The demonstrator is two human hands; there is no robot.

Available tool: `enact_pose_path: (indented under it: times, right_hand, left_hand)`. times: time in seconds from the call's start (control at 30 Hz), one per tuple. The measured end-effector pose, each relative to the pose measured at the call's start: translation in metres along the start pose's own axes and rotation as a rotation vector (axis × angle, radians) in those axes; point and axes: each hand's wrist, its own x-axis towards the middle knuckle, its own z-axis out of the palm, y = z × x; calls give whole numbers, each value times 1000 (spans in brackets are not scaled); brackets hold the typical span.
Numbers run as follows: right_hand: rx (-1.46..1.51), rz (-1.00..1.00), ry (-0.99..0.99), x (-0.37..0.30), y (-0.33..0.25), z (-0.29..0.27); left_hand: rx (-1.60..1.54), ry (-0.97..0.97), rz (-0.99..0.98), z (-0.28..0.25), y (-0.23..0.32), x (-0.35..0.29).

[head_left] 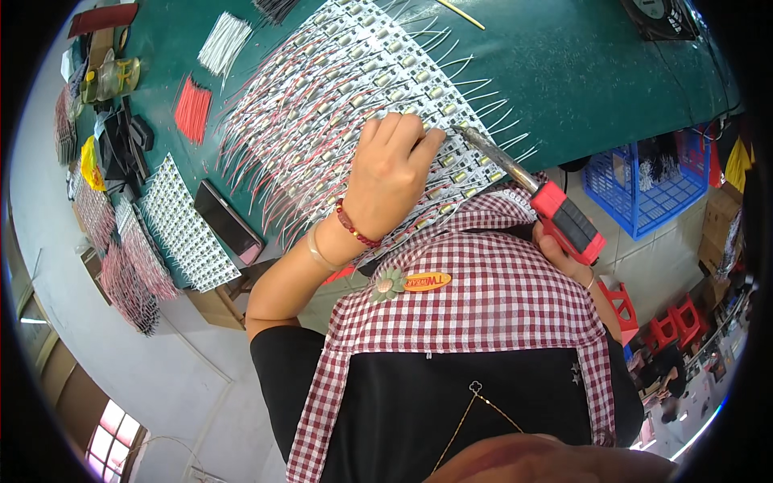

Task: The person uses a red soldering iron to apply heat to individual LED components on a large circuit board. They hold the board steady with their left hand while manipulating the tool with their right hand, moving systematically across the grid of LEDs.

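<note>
Several white circuit boards in a sheet (419, 76) lie on the green table in front of me, with rows of small components and many red and white wires soldered along them. My left hand (394, 165) rests over the boards, its fingers pinched together near the right edge; whatever is between the fingertips is too small to make out. In my right hand (555, 249) is a soldering gun (568, 221) with a red and black handle. Its metal tip reaches the boards just right of my left fingertips. The handle partly hides the right fingers.
Bundles of white wires (225, 42) and red wires (193, 111) lie at the left of the green table (555, 72). Nearby are a phone (228, 219) and another circuit board sheet (183, 229). A blue crate (644, 193) stands at the right, below the table edge.
</note>
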Motion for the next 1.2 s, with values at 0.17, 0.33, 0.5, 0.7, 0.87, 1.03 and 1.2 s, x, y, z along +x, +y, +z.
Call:
enact_pose_path:
  times: [0.17, 0.33, 0.5, 0.7, 0.87, 1.03, 1.2]
  right_hand:
    - [-24, -51, 30, 1, 4, 4]
    - [-54, 9, 21, -16, 23, -1]
    - [-30, 13, 52, -24, 34, -1]
    - [23, 38, 40, -24, 27, -2]
    - [49, 84, 12, -26, 20, -5]
    - [32, 55, 29, -28, 16, -4]
    - [-16, 21, 37, -27, 18, 0]
  left_hand:
    - [14, -13, 9, -1, 1, 2]
    - [32, -16, 13, -2, 0, 2]
    - [84, -28, 26, -5, 0, 4]
    - [137, 28, 46, -17, 6, 9]
    - [55, 61, 73, -11, 18, -2]
    - [23, 29, 35, 6, 12, -10]
    - [37, 50, 44, 7, 14, -9]
